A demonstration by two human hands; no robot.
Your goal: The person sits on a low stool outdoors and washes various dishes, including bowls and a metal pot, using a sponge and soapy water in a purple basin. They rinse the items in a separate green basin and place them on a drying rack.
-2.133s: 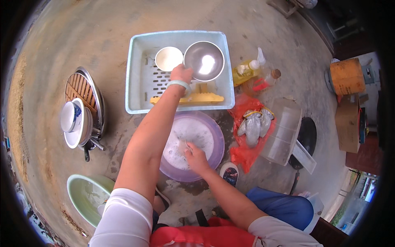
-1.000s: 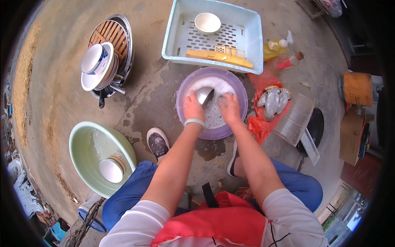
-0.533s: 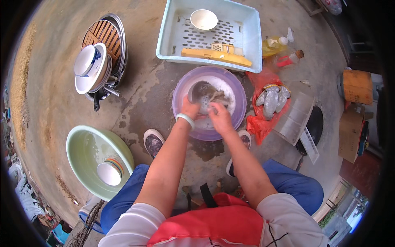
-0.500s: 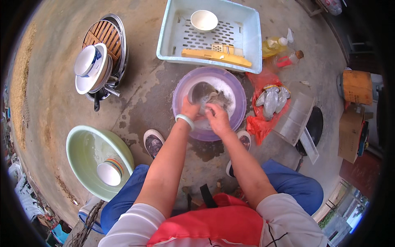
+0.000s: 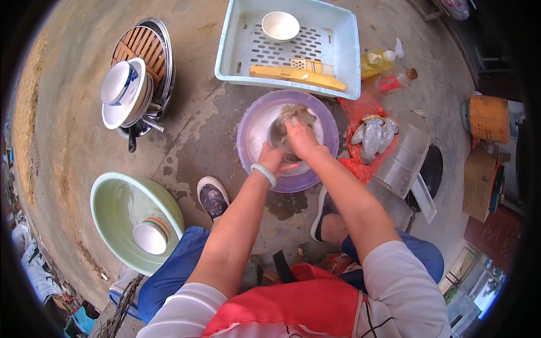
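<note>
A purple basin (image 5: 244, 127) of white suds sits on the ground between my feet. Over it, my left hand (image 5: 271, 158), with a pale bangle at the wrist, grips the near side of a shiny metal bowl (image 5: 275, 134). The bowl is tilted, and my hands and the cloth hide much of it. My right hand (image 5: 301, 137) is closed on a wet greyish-brown cloth (image 5: 302, 114) at the bowl's far side, its fingertips partly smeared by motion.
Beyond the basin stands a light-blue crate (image 5: 223, 62) with a white bowl (image 5: 280, 26) and a yellow grater (image 5: 296, 76). Stacked dishes (image 5: 117, 93) stand left. A green tub (image 5: 107, 219) holds several bowls (image 5: 150, 236). Bottles (image 5: 394, 81) and a red bag (image 5: 360, 112) lie right.
My right hand and the cloth have moved up to the bowl's far side. My left hand and the bowl have shifted slightly right and nearer. My right foot has shifted too.
</note>
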